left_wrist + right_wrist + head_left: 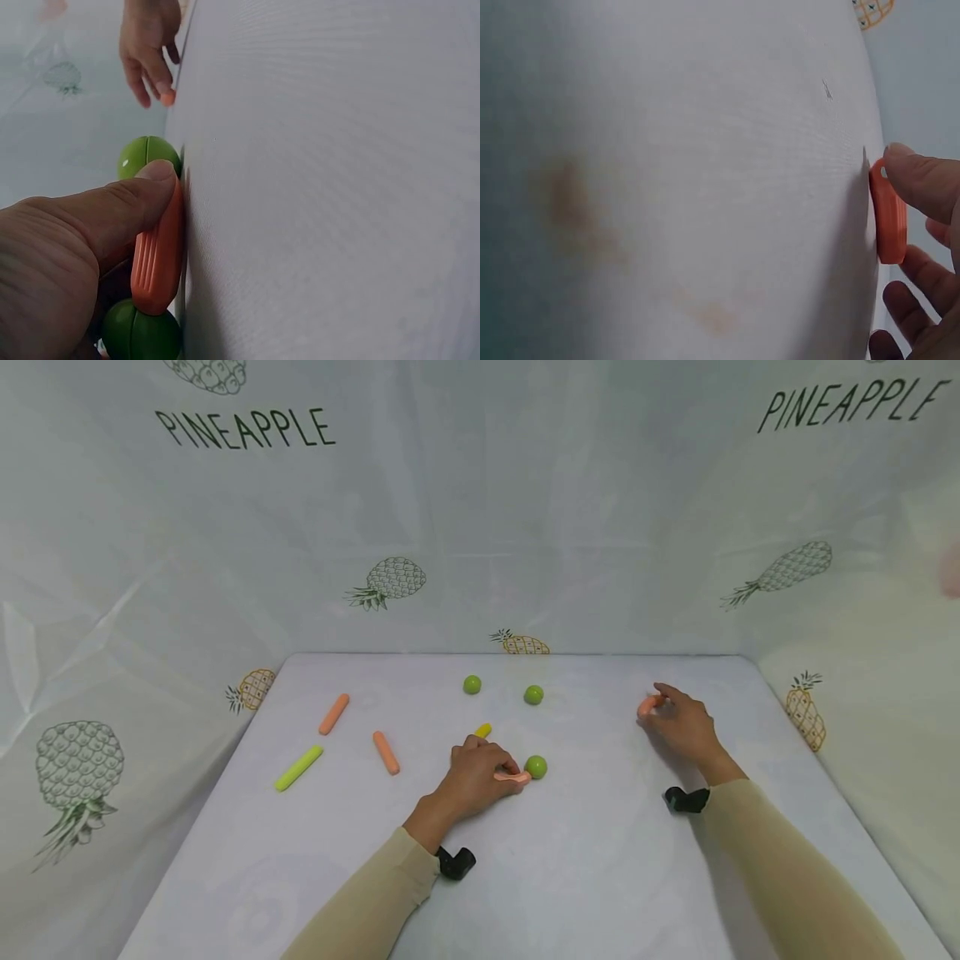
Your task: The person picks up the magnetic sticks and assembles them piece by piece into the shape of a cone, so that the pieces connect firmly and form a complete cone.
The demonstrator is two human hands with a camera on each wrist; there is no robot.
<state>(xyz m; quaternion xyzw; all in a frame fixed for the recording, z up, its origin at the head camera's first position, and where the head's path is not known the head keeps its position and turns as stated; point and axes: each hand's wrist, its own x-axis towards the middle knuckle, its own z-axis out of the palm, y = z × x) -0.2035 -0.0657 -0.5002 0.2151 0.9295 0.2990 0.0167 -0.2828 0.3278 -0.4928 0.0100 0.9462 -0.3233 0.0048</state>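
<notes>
My left hand (476, 778) pinches a ridged orange piece (157, 259) between thumb and fingers, low over the white table. A green ball (536, 767) lies right at the far end of that piece. In the left wrist view another green ball (142, 331) shows at its near end, partly covered by the hand. Part of a yellow stick (483, 731) shows just beyond my left knuckles. Over at the right, my right hand (684, 727) pinches a second ridged orange piece (889, 214), which has a small hole at one end, close to the tabletop.
Two orange sticks (333, 714) and a yellow-green stick (299, 767) lie on the left of the table (592, 860). Toward the back edge sit two green balls (472, 684). A pineapple-printed cloth (600, 510) hangs behind and along the sides.
</notes>
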